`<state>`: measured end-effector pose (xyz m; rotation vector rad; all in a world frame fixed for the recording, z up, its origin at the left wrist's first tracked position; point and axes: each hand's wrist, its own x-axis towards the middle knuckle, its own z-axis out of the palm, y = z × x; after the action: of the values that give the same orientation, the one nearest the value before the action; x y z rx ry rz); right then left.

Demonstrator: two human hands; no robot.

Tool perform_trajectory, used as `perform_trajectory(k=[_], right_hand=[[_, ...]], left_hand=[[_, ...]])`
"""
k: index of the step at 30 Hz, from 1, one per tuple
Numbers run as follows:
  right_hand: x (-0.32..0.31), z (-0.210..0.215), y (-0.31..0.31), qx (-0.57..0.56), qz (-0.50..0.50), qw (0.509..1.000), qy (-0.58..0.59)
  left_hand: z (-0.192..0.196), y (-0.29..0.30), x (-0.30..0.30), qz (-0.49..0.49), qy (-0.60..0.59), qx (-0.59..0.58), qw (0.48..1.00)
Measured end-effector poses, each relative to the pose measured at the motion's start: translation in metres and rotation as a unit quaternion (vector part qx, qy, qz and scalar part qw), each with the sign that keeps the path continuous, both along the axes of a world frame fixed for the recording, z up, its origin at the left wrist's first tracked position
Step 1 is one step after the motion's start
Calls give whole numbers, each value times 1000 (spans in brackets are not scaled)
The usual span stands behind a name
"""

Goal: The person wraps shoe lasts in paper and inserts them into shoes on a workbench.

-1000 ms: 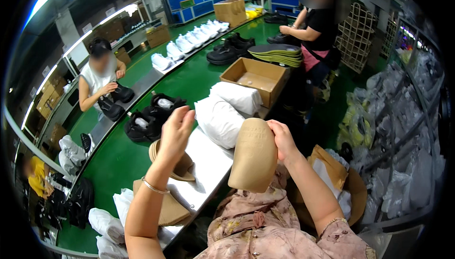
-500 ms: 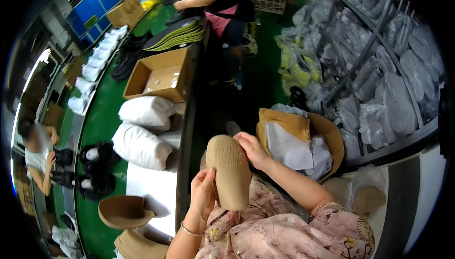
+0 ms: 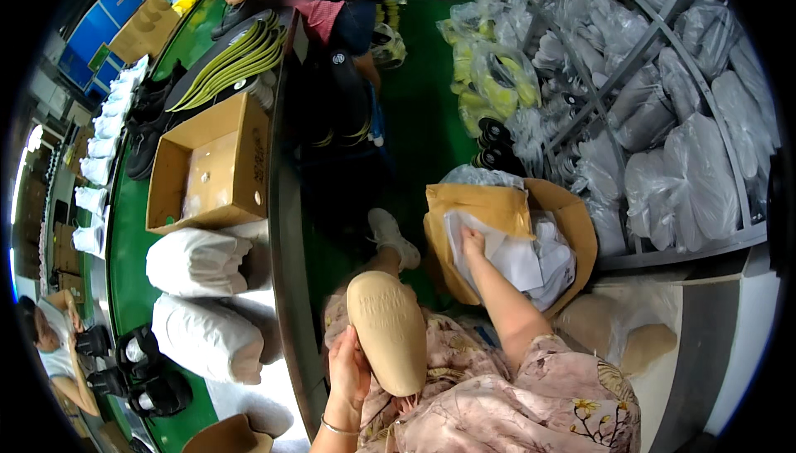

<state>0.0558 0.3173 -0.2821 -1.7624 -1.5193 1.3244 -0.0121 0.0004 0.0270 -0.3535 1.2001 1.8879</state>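
Observation:
My left hand [image 3: 348, 366] grips a tan moulded insole [image 3: 386, 333] by its left edge. The insole stands nearly upright in front of my lap, its embossed face turned up toward me. Out to the right, my right hand [image 3: 473, 242] is closed on a sheet of white paper [image 3: 506, 255] at the opening of a cardboard box [image 3: 580, 225]. More white sheets and a brown paper flap lie in that box. Another tan moulded piece [image 3: 228, 436] rests on the metal table at lower left, partly cut off.
Two white wrapped bundles [image 3: 207, 337] and an open carton [image 3: 211, 163] stand on the left bench. A metal rack [image 3: 618, 96] of bagged grey pieces fills the right. One co-worker [image 3: 323, 5] is ahead; another [image 3: 58, 337] sits far left beside black shoes [image 3: 153, 370].
My right hand has left the insole and reached right to the paper in the box. The left hand keeps hold of the insole. The view has turned to the right.

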Motion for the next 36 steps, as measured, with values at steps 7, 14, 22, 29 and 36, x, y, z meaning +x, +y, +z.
perform_trajectory(k=[7, 14, 22, 29, 36], right_hand=[[-20, -1, -13, 9, 7, 1000, 2], [8, 20, 11, 190, 217, 939, -189], [40, 169, -22, -283, 268, 878, 277], [38, 310, -94, -216, 548, 689, 422], [23, 376, -179, 202, 791, 551, 171]], left_hand=[[-13, 9, -12, 22, -43, -37, 998], [-14, 25, -17, 8, -53, -43, 998], [-5, 27, -11, 4, 11, -48, 999], [-10, 22, -9, 50, 79, -28, 995], [8, -11, -9, 92, 104, 107, 985]])
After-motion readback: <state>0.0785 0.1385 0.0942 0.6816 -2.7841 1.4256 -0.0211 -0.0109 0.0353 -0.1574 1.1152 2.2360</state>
